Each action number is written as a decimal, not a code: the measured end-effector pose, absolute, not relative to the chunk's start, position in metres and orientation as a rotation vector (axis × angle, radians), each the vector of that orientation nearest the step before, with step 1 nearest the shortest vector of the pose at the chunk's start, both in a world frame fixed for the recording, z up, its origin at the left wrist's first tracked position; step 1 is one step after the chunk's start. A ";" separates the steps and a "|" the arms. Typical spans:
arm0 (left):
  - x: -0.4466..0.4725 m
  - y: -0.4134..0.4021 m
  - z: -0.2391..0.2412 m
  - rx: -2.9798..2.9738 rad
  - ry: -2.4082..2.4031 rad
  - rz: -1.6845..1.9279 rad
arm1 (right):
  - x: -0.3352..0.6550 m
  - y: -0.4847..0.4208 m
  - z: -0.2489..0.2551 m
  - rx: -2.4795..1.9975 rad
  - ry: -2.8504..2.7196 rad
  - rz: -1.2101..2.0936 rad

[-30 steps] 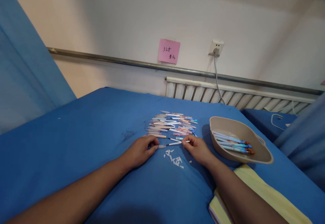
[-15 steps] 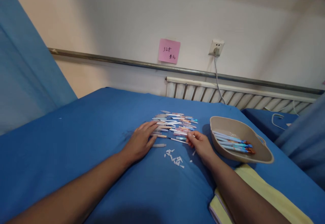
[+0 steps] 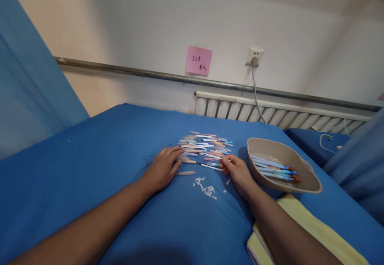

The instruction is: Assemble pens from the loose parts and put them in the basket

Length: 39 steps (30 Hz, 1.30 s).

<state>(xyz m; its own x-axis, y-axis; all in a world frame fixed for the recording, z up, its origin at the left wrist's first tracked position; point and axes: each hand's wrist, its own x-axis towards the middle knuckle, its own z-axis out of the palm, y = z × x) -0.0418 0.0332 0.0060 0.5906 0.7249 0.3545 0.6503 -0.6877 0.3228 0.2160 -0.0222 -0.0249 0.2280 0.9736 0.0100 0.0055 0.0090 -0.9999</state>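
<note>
My left hand lies palm down with fingers stretched over the left ends of a spread of pen parts. Pinched at the fingertips of my right hand is a thin white pen refill, its end partly hidden by the fingers. Between the hands are several loose white refills, pale pen barrels and patterned barrels. Another dark-tipped refill slants toward my right hand. Closer to me, small white tips or caps are scattered in a little heap.
A beige basket at the right holds several blue pens. A folded yellow cloth lies under my right forearm. Blue cloth covers the table. Behind are a radiator, a wall rail and a plugged-in cable.
My left hand has slid slightly left and its fingers have drawn back a little from the pens. My right hand keeps nearly the same place and pinch.
</note>
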 end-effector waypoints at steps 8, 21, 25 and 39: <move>-0.046 0.039 -0.002 2.712 1.109 0.586 | 0.214 -0.023 -0.023 -1.317 -1.056 1.042; -0.044 0.043 0.000 2.653 1.197 0.667 | 0.213 -0.024 -0.020 -1.310 -1.020 1.053; -0.045 0.049 -0.001 2.571 1.295 0.610 | 0.212 -0.023 -0.021 -1.310 -1.020 1.055; -0.038 0.044 0.002 2.414 1.028 0.527 | 0.211 -0.021 -0.023 -1.292 -0.985 1.086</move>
<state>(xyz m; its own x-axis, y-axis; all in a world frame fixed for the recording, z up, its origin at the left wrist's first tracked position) -0.0381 0.0443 0.0015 0.6474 0.7443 0.1638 0.5677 -0.6144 0.5479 0.2108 -0.0210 -0.0229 0.2267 0.9733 -0.0372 -0.0578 -0.0246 -0.9980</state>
